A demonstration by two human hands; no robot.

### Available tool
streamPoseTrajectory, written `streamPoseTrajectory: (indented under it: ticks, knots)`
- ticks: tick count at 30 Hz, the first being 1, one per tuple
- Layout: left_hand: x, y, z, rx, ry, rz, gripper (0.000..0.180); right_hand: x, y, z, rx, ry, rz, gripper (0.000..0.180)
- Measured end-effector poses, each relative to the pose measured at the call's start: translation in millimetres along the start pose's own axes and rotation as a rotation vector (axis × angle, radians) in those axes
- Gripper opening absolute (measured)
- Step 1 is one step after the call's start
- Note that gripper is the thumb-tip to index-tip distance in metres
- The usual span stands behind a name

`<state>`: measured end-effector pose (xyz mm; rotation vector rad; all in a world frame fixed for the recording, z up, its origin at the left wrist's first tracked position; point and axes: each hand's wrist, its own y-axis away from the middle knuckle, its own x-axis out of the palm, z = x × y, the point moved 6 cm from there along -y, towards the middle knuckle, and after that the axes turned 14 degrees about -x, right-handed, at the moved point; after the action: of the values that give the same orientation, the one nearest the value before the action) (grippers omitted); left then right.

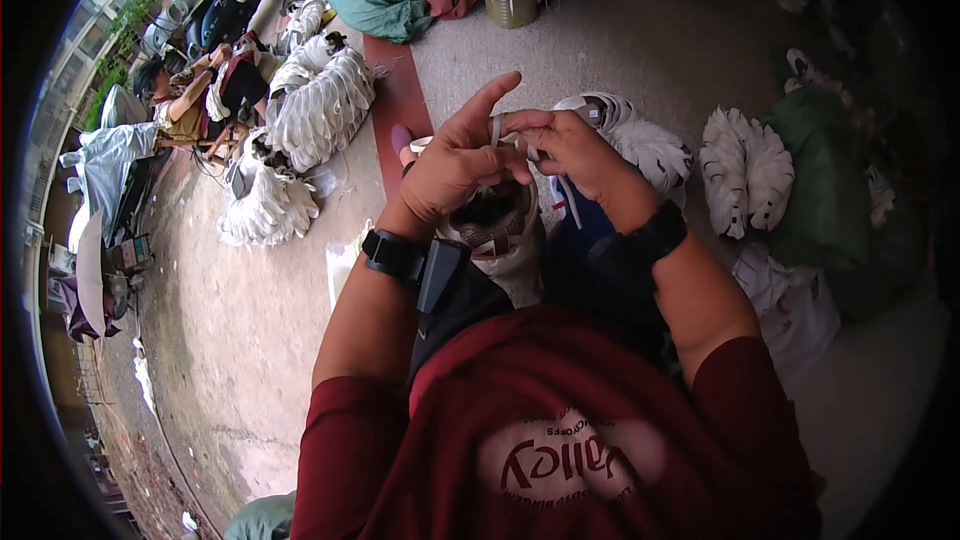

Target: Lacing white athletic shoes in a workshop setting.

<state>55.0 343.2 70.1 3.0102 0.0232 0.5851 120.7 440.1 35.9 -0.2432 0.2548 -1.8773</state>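
Note:
Both hands meet in front of my lap over a beige-brown shoe upper (487,237) with a dark opening. A thin white shoelace (495,130) runs between the fingers. My left hand (450,162) grips the lace with its lower fingers, its index finger stretched up and away. From the right, my right hand (583,152) pinches the same lace between thumb and fingertips. The fingers partly hide where the lace meets the upper. Dark bands circle both wrists.
Bundles of white shoe uppers stand on the floor beyond my right hand (650,150), at the right (745,170) and at the left (320,105). Green sacks (825,190) lie at the right. Another person (185,105) sits at the far left, near a parked scooter (215,20).

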Motion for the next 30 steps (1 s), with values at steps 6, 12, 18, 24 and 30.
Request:
streamPoseTrajectory:
  ticks: [6,12,18,24,30]
  knots:
    - [-24.4,-4.1,3.5,0.03,0.135,-0.153,0.03,-10.7,33.8,-16.8,0.33,0.066,0.134,0.024]
    - [-23.2,-9.3,4.5,-0.025,0.191,-0.093,0.027,78.9,103.4,-76.8,0.225,0.218,0.903,0.021]
    - [-18.1,-5.8,3.4,-0.044,0.158,-0.127,0.028,172.9,69.9,-183.9,-0.356,0.745,0.671,0.025]
    - [-19.5,-3.2,5.8,-0.084,0.156,-0.148,0.028,170.3,66.4,-222.7,-0.196,0.805,0.959,0.033]
    - [-18.5,-5.1,3.6,-0.085,0.08,-0.061,0.029,125.8,95.4,-58.6,0.149,-0.016,1.114,0.025]
